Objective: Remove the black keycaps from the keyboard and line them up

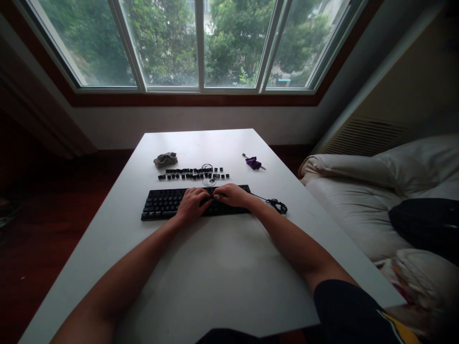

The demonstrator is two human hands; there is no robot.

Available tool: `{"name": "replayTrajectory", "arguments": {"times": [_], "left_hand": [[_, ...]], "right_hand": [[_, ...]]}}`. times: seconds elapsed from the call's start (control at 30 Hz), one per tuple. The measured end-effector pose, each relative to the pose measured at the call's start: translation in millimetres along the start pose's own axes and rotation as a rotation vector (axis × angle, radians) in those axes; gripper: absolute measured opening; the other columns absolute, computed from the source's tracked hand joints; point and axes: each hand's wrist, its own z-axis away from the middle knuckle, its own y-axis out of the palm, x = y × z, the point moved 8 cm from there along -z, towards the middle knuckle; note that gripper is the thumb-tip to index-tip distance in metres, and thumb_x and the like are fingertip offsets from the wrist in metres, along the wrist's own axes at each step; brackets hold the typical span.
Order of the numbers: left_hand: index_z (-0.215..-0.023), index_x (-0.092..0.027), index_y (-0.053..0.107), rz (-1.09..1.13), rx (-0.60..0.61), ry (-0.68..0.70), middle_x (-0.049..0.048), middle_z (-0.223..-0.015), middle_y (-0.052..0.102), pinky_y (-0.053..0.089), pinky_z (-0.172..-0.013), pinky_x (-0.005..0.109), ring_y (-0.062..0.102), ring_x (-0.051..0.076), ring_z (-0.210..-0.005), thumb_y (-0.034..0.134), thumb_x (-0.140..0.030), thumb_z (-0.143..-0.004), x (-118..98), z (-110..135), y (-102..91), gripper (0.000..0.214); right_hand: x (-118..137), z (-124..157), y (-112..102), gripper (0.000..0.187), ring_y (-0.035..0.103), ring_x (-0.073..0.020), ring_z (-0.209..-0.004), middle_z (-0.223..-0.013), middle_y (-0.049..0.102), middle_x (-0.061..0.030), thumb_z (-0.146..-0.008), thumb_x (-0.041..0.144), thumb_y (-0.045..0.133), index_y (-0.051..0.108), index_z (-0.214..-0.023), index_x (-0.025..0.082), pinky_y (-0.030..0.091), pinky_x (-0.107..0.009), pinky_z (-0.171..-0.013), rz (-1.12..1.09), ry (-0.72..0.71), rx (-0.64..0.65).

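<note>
One black keyboard is lying across the white tabletop in front of me. My left grip is resting curled over its middle, thumb reaching right; my right grip is holding thumb and fingers close together just beside it, though I cannot tell whether either is pinching anything small. I judge that I am dealing with single keys, fitting or loosening them, and that the next move is calling for a steady board and a straight, careful fingertip push or pull. One coiled cable is lying near the keyboard's right end. Farther off, one clear round piece is sitting just beside two rows of loose keycaps: more than ten in the near row, several more in the far row, where they are crowding too closely for an exact count. Beyond, one purple cloth is lying to the right and one grey cloth is lying crumpled to the left.
</note>
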Motion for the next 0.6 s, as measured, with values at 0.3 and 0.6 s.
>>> {"name": "replayTrajectory", "arguments": {"times": [0.3,0.6], "left_hand": [[-0.101,-0.025,0.067,-0.002,-0.008,0.01,0.0034,-0.11,0.069,0.041,-0.096,0.043,0.058,0.025,-0.105,0.064,-0.029,-0.089,0.2,1.1,0.6,0.013],[-0.107,-0.024,0.066,-0.013,-0.053,-0.01,0.0047,-0.109,0.068,0.041,-0.096,0.041,0.059,0.024,-0.104,0.059,-0.035,-0.094,3.1,2.1,-3.7,0.018]], "right_hand": [[1.2,-1.7,7.0,0.015,0.057,-0.0146,-0.07,-0.079,0.07,-0.0036,-0.091,0.021,0.057,0.071,-0.091,0.018,0.034,-0.024,-0.065,-0.039,0.04,-0.04],[0.0,-3.1,9.2,0.014,0.051,-0.0126,-0.064,-0.07,0.063,-0.0008,-0.09,0.023,0.057,0.068,-0.083,0.018,0.032,-0.023,-0.062,-0.096,0.044,-0.087]]}}
